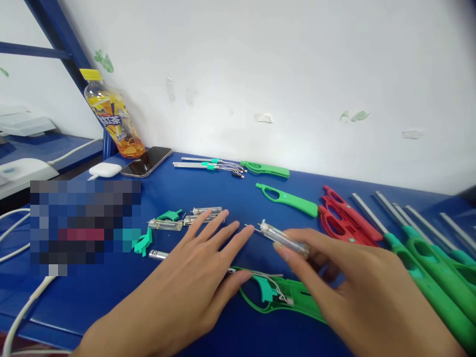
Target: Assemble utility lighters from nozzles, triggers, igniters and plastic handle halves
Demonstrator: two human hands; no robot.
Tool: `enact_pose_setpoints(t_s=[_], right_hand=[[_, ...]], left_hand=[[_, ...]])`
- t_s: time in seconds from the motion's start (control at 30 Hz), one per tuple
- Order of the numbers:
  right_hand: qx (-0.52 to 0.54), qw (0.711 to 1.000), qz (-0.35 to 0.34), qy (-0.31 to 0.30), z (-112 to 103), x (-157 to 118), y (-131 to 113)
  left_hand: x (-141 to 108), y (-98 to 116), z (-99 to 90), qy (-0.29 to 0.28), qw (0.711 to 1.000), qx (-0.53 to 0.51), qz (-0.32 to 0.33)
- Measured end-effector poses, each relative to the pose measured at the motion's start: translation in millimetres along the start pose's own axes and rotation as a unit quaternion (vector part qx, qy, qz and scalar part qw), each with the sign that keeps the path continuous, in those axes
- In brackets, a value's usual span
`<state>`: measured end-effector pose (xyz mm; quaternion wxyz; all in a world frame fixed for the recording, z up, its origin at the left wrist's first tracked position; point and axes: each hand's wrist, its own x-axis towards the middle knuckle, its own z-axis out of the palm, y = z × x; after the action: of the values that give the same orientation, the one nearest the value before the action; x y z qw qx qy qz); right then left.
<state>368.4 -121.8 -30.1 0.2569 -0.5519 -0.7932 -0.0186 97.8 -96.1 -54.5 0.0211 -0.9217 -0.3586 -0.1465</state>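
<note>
In my right hand (334,277) a clear lighter fuel tank (284,240) is pinched between thumb and fingers, its valve end with a thin pin pointing left. My left hand (208,272) is spread palm down, holding nothing, with the index fingertip close to that pin. Below both hands lies an open green lighter shell half (301,297) containing a teal trigger (263,287) and white wires. Several more clear fuel tanks (165,225) lie past my left fingers. Loose teal triggers (143,243) sit to their left. A metal tube (157,255) is partly hidden under my left hand.
Metal lighter tubes with wires (195,166) and green shell halves (286,199) lie toward the wall. Red shells (349,218) and green lighters with long tubes (431,258) fill the right. A phone (148,161), a tilted drink bottle (113,119) and a white cable (28,307) are left.
</note>
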Motion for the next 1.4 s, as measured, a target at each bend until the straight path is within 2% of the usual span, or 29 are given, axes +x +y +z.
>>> enact_pose_setpoints(t_s=[0.13,0.23,0.5,0.73,0.9,1.13,1.2,1.4], right_hand=[[-0.014,1.000,0.006,0.028,0,3,0],[-0.015,0.999,0.003,0.040,0,3,1],[-0.019,0.999,0.006,0.029,-1,2,0],[-0.017,0.999,0.007,0.027,-1,4,1],[-0.014,1.000,0.001,0.027,0,3,1],[-0.006,1.000,0.006,0.017,0,3,1],[-0.007,1.000,0.007,0.017,0,3,1],[-0.021,0.999,0.010,0.023,0,4,-1]], left_hand=[[2,2,-2.2,0.012,1.000,-0.006,0.028],[-1,-3,1.3,0.014,1.000,0.007,0.026],[-5,-20,8.7,0.091,0.996,-0.011,-0.005],[-6,-18,14.5,0.077,0.994,-0.060,-0.045],[-8,-17,15.1,0.038,0.990,-0.113,-0.071],[-8,-13,12.8,0.025,0.985,-0.148,-0.083],[-6,-12,10.8,0.031,0.987,-0.134,-0.077],[-4,-18,0.2,0.095,0.992,-0.059,-0.055]])
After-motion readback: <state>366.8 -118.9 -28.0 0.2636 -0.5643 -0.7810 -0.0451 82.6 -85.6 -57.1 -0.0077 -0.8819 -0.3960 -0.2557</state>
